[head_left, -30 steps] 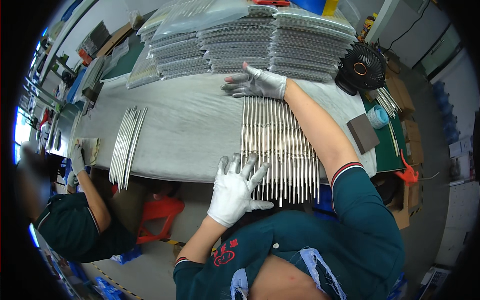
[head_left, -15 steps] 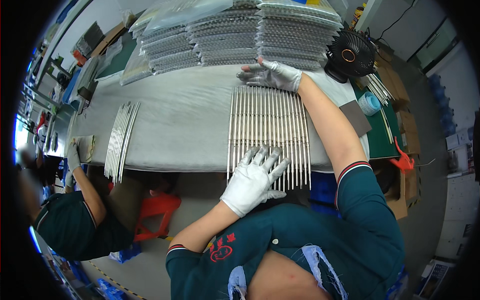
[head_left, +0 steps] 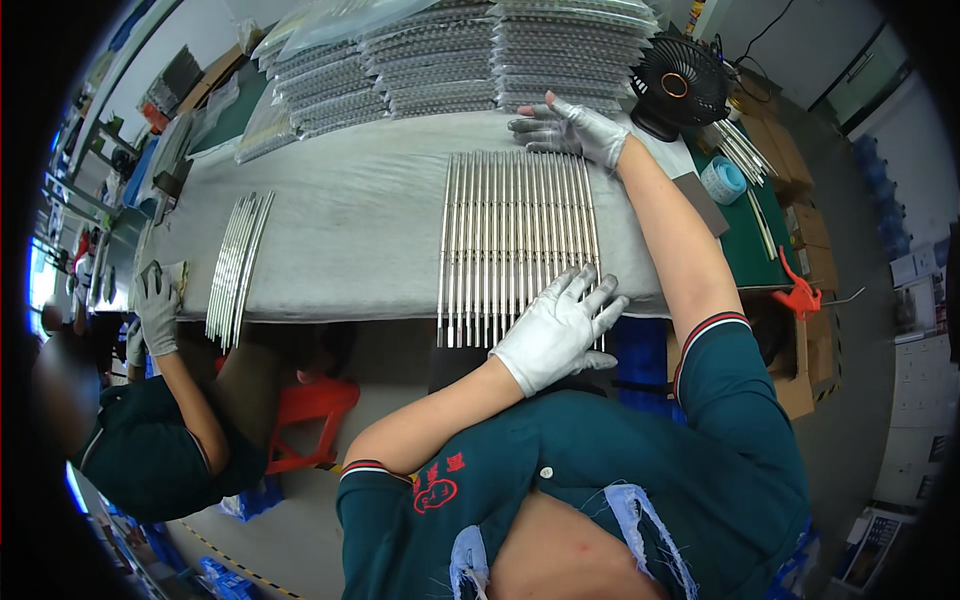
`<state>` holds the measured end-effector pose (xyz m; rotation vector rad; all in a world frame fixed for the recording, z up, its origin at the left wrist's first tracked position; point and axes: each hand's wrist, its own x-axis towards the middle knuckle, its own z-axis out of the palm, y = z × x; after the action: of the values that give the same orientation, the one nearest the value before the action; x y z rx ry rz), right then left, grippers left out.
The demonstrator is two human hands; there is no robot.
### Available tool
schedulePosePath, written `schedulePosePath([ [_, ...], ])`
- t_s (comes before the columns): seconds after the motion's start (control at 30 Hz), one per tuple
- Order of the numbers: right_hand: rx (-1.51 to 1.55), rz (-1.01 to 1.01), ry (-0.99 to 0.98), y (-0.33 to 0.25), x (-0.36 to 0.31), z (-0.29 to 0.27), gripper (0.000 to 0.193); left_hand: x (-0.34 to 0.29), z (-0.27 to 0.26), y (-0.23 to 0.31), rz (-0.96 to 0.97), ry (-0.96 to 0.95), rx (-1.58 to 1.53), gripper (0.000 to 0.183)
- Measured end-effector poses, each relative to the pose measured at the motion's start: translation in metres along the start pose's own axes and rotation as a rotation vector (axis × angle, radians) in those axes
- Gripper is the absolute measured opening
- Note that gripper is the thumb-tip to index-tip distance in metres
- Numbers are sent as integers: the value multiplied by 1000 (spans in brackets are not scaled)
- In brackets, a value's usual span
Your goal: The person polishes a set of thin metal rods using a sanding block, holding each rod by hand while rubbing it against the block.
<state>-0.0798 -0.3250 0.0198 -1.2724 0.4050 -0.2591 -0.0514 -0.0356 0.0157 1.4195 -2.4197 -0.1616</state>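
Observation:
A row of slim silver metal rods (head_left: 500,230) lies side by side on the grey cloth, their near ends jutting past the table's front edge. My left hand (head_left: 560,335), in a white glove, rests with fingers spread over the near ends at the row's right side. At the far ends, my right hand (head_left: 575,132) is gloved too, its fingers stretched out leftward and its fingertips showing bare or darkened. Neither hand is wrapped round a rod. Away to the left, a smaller bundle of similar rods (head_left: 238,265) lies on the same cloth.
Stacks of plastic-wrapped packs (head_left: 430,60) line the table's back. At the right are a black fan (head_left: 680,88), a blue-white roll (head_left: 723,180), a dark grey plate (head_left: 700,205) and a red-handled tool (head_left: 798,290). A co-worker's gloved hand (head_left: 157,310) is at far left, near a red stool (head_left: 315,415).
My left hand has slid right across the near ends of the rods. My right hand has shifted right along their far ends. The co-worker's hand has moved slightly. The whole view has shifted a little.

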Motion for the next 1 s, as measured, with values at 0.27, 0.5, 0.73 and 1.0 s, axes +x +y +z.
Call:
schedulePosePath([
  [0.27,-651,-146,261,-32,-44,55,66,-8,-1,0,-36,31,6,75],
  [0.5,-1408,-136,576,-24,-183,42,66,-48,-54,-79,-563,266,233,51],
  [0.73,-1839,209,863,18,-214,23,74,-34,-46,-90,-908,107,163,60],
  [1.0,-1606,-91,934,-26,-219,36,60,-22,-41,-77,-956,104,153,58],
])
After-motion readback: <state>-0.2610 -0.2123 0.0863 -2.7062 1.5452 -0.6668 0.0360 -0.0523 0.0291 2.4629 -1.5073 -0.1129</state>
